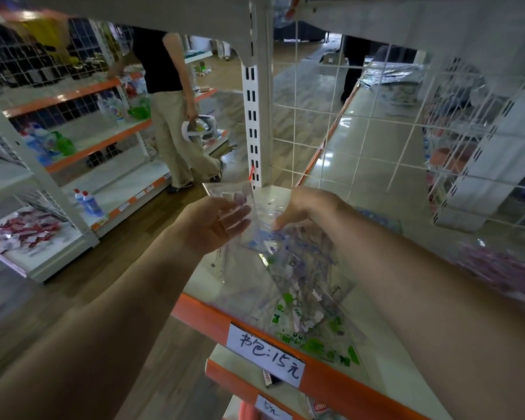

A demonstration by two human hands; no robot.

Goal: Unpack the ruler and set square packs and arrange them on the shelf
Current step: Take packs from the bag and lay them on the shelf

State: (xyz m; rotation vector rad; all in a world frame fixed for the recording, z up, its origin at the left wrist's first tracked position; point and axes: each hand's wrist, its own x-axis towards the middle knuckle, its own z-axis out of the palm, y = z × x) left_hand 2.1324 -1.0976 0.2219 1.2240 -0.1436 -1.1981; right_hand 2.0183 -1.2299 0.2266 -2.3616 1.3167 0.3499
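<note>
Showing the unpacking step, centre of frame. My left hand (212, 221) lies palm up, and as far as the blur allows it pinches the film of a clear outer bag (225, 192), its fingers visible through the plastic. My right hand (305, 206) curls downward and nips the upper end of the ruler and set square packs (303, 292).

The packs slant from my right fingertips toward the lower right. They lie loose and overlapping on the shelf (194, 313), their lower ends close to its orange front lip and just above a handwritten price label (265, 350).

Beyond the hands stand a slotted upright post (252, 122) and a wire mesh back (361, 131). A blurred purple-printed heap (503, 274) lies at the right edge, and a person (164, 86) stands in the upper left.

I judge the packs mostly out of the bag but not yet arranged. The next move calls for my left hand to pull the film clear while my right pins the stack, then squaring the packs into a neat row.
</note>
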